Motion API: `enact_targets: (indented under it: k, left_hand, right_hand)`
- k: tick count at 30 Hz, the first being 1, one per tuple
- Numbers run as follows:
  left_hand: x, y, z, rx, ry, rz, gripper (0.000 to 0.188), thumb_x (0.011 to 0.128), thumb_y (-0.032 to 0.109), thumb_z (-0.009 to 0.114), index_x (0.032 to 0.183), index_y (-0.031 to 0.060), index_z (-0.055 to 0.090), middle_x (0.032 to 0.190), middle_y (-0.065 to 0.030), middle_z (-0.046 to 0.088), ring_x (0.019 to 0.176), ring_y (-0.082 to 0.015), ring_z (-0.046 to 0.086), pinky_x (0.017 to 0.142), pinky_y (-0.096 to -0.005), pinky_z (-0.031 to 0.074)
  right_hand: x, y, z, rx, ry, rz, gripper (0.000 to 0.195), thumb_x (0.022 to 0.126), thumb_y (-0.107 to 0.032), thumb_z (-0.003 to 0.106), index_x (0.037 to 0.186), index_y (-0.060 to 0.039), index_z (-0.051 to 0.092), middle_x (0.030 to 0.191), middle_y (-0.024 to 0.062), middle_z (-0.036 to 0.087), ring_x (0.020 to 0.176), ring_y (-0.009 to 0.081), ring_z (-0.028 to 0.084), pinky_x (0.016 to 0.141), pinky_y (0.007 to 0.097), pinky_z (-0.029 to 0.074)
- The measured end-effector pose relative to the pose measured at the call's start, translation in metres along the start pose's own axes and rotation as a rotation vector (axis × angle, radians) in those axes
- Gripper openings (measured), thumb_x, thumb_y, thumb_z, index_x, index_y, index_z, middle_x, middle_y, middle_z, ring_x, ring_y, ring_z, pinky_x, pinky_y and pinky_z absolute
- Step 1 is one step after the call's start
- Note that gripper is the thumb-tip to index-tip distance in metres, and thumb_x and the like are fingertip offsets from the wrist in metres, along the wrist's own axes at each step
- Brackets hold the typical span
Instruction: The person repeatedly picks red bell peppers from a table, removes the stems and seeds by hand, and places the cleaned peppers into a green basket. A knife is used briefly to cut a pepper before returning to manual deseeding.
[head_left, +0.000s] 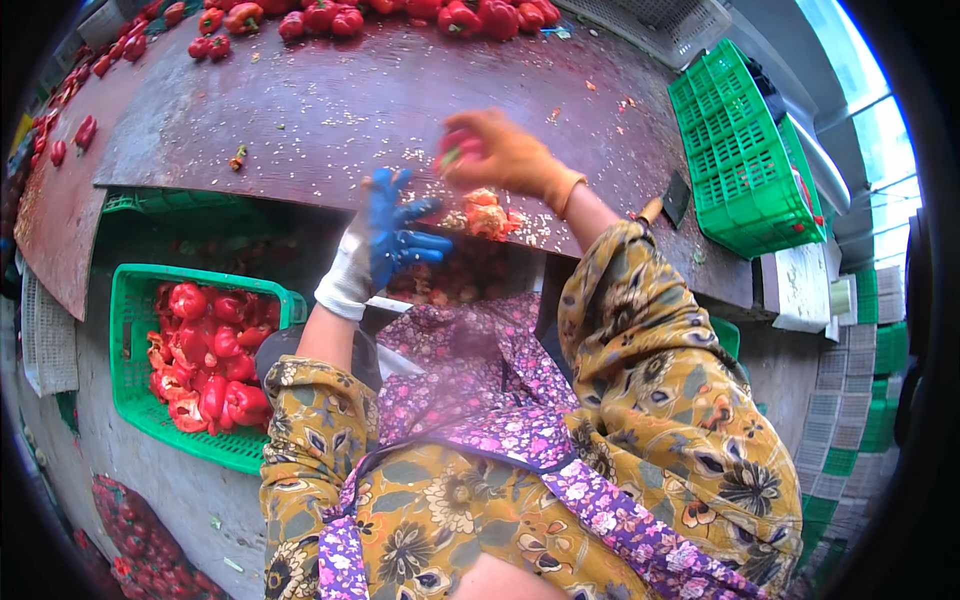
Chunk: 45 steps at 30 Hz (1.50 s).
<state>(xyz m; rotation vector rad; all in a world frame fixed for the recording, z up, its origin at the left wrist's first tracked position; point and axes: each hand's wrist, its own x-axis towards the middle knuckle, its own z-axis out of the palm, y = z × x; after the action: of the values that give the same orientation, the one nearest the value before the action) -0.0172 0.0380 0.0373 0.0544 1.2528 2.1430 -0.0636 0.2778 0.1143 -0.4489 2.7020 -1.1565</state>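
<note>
My right hand (510, 161), in an orange glove, grips a red bell pepper (461, 152) above the front part of the tabletop (337, 112). The pepper and fingers are blurred by motion. My left hand (397, 225), in a white glove with a blue coated palm, is spread with fingers apart and holds nothing. It hovers at the table's front edge. Between and below my hands a torn pepper core (487, 214) with pale seeds lies at the edge. Under that edge, in front of my floral apron (457, 360), several pepper scraps (431, 285) sit in shadow.
A green crate (124, 352) of opened red peppers (214, 352) stands at left. Another green crate (739, 150) stands on the table at right, beside a wooden-handled knife (664, 202). Whole red peppers (465, 19) line the far edge. A mesh sack (146, 540) lies on the floor.
</note>
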Motion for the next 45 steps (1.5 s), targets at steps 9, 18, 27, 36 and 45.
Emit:
enact_targets:
  k: [9,18,27,36,45]
  left_hand:
    - [0.059,-0.048,0.047,1.691,0.264,0.497,0.066,0.093,0.046,0.058,0.144,0.0071,0.045,0.147,-0.0215,0.047,0.137,-0.0432,0.042,0.115,-0.0556,0.028]
    - [0.056,-0.065,0.074,1.755,0.107,0.526,0.059,0.084,0.039,0.068,0.134,0.0099,0.057,0.129,-0.0154,0.063,0.126,-0.0358,0.055,0.115,-0.0561,0.027]
    - [0.089,-0.039,0.075,1.249,0.280,0.393,0.050,0.093,0.037,0.065,0.127,0.0008,0.061,0.117,-0.0226,0.068,0.111,-0.0382,0.064,0.094,-0.0427,0.051]
    - [0.125,-0.018,0.063,1.587,-0.010,0.174,0.029,0.093,0.027,0.058,0.106,0.0016,0.065,0.091,-0.0240,0.068,0.087,-0.0413,0.067,0.074,-0.0493,0.051]
    - [0.146,-0.037,0.045,1.106,0.053,0.036,0.026,0.092,0.023,0.054,0.089,-0.0002,0.067,0.068,-0.0004,0.058,0.059,-0.0076,0.053,0.052,-0.0272,0.043]
  right_hand:
    - [-0.003,0.101,0.012,-0.591,0.173,0.294,0.035,0.095,-0.038,0.053,0.113,-0.0106,0.066,0.117,0.0198,0.063,0.113,0.0402,0.059,0.096,0.0486,0.048]
    - [0.046,0.132,0.005,-0.456,0.244,0.463,0.039,0.099,-0.035,0.042,0.099,-0.0080,0.070,0.101,0.0194,0.071,0.096,0.0427,0.066,0.088,0.0506,0.051]
    - [0.007,0.110,0.018,-0.425,0.169,0.269,0.031,0.098,-0.035,0.049,0.095,-0.0120,0.070,0.097,0.0159,0.071,0.093,0.0381,0.067,0.081,0.0477,0.052]
    - [0.011,0.116,0.027,-0.232,0.210,0.283,0.043,0.102,-0.043,0.043,0.092,-0.0114,0.069,0.091,0.0172,0.071,0.091,0.0408,0.065,0.080,0.0506,0.051]
    - [0.014,0.114,0.026,-0.295,0.254,0.351,0.045,0.102,-0.043,0.040,0.093,-0.0110,0.071,0.092,0.0172,0.071,0.091,0.0407,0.066,0.082,0.0512,0.051]
